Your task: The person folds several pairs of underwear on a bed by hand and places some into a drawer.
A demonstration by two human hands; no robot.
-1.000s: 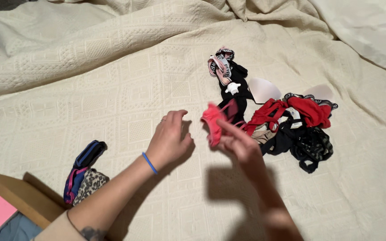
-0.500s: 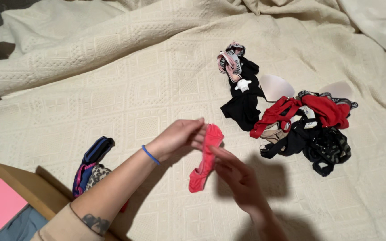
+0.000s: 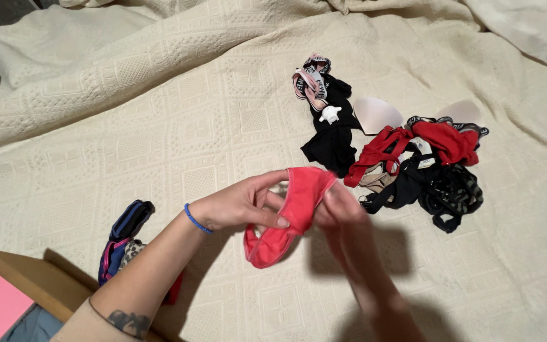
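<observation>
Left hand (image 3: 238, 206) pinching small coral-red fabric undergarment (image 3: 289, 215), right hand (image 3: 343, 218) gripping its 3 o'clock edge, cream quilted bedspread (image 3: 159, 126) beneath, garment pile (image 3: 406, 164) at 2 o'clock

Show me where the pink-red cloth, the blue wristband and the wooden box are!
pink-red cloth (image 3: 286, 218), head view, middle of the fabric between both hands.
blue wristband (image 3: 194, 219), head view, on the band around the left wrist.
wooden box (image 3: 30, 278), head view, its top edge.
</observation>
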